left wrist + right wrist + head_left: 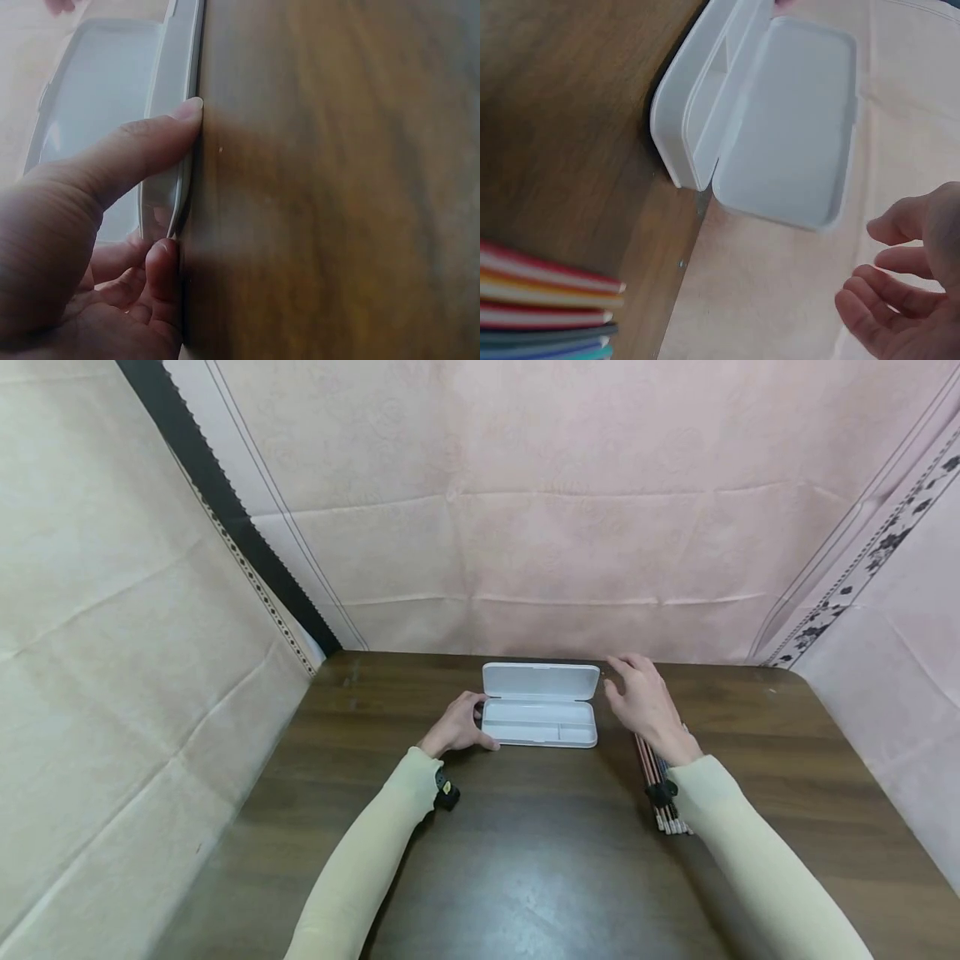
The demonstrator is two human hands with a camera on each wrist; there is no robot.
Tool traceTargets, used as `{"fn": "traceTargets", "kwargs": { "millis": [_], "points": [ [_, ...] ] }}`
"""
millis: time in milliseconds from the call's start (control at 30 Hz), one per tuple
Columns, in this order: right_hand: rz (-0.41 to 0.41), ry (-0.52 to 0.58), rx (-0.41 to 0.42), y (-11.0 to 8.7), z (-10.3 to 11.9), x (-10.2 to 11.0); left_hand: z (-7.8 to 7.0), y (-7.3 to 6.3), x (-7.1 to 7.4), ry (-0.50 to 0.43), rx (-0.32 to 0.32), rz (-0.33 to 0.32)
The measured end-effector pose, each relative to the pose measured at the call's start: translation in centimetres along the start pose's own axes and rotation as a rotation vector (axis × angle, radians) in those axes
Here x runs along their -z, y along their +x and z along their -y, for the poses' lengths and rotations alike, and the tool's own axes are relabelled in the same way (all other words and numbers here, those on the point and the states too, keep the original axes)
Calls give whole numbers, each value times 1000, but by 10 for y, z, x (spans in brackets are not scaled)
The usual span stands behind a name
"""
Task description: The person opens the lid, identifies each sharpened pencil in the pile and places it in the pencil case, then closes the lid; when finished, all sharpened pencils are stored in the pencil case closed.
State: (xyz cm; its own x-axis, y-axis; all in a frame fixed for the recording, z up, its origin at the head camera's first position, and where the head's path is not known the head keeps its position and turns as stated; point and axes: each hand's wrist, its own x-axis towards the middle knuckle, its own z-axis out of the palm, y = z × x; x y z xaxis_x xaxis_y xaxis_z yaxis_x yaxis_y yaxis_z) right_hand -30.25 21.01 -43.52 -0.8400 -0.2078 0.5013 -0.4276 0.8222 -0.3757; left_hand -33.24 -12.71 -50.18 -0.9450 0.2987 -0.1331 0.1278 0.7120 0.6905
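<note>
A white plastic pencil case lies on the table with its lid swung back toward the rear wall. Its tray has a long compartment and a small one at the right, and no pencils lie in it. My left hand grips the case's left end, the thumb along the front edge and the fingers curled at the short side, as the left wrist view shows. Just right of the lid, my right hand hovers with fingers loosely bent and nothing in them. Beneath that wrist lie several colored pencils, partly hidden by the forearm.
The brown wooden table ends just behind the case. Cream cloth hangs at the back and on both sides, with a dark strip at the left corner. A dark wrist device sits at my left cuff.
</note>
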Motion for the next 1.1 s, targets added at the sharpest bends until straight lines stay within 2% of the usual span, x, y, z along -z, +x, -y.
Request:
{"fn": "traceTargets", "kwargs": {
  "millis": [200, 600, 733, 900, 1100],
  "points": [
    [-6, 21, -86, -27, -6, 21, 0, -1, -1, 12, 1, 5],
    [84, -7, -239, -68, -19, 49, 2, 0, -1, 8, -20, -6],
    [170, -45, -305, -77, -28, 57, 0, -1, 0, 8, -24, -14],
    [316, -44, -439, -89, -41, 64, -1, -2, 1, 5, -26, -17],
    [386, -41, -516, -104, -55, 68, 1, 0, 0, 6, -19, -14]
  ]
}}
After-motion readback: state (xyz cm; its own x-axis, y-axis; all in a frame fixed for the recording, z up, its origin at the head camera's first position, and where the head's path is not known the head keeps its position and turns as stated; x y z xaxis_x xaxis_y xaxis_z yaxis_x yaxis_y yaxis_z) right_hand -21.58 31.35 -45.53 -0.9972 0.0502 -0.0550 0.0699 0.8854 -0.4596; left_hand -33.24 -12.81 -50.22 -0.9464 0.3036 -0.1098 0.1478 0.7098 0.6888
